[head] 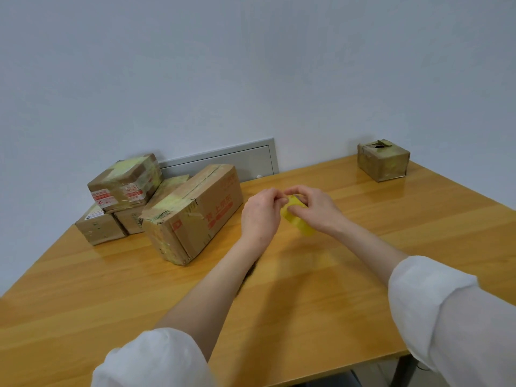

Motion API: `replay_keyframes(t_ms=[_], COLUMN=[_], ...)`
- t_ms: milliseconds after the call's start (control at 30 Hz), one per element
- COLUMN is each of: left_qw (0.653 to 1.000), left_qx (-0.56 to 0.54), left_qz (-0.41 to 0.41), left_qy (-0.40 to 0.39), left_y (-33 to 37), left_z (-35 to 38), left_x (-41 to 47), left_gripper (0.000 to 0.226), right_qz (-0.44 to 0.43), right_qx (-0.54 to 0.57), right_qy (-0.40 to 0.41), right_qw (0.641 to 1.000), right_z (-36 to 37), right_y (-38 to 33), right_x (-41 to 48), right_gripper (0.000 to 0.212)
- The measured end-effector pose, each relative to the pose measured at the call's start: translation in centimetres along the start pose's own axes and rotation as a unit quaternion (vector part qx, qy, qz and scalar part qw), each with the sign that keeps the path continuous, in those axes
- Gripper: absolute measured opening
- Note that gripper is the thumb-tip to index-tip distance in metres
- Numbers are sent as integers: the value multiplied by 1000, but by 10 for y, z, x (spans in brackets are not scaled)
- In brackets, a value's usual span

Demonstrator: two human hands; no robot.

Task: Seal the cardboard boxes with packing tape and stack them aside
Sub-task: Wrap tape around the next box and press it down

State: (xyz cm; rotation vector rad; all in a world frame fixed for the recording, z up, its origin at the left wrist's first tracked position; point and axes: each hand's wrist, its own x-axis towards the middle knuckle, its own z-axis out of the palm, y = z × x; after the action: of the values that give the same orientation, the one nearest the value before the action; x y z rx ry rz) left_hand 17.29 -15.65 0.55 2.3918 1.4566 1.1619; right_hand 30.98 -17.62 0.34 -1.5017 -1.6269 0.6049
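Above the middle of the worktop (279, 289), the right hand (315, 210) curls round a yellow tape roll (296, 219) while the left hand (261, 216) pinches at its upper edge, seemingly hunting the loose end; whether that end is lifted I cannot tell. A picked end could split into a sliver or fold back on itself. The one unsealed box (384, 162), flaps raised, sits well apart at the far right corner, so a long strip drawn here may tangle before reaching it. At the far left, sealed boxes (195, 216) stand stacked.
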Motion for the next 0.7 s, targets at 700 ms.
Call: replay_keyframes(t_ms=[700], left_qw=[954], left_qx=[-250], left_qz=[-137], left_qy=[-88], left_y=[-17], left_z=[-12], left_x=[14], left_gripper=[7], right_qz=[22], right_qx=[127], right_qy=[-2], right_qw=[992], right_z=[4], right_y=[-2], right_x=[-4], right_gripper=[39])
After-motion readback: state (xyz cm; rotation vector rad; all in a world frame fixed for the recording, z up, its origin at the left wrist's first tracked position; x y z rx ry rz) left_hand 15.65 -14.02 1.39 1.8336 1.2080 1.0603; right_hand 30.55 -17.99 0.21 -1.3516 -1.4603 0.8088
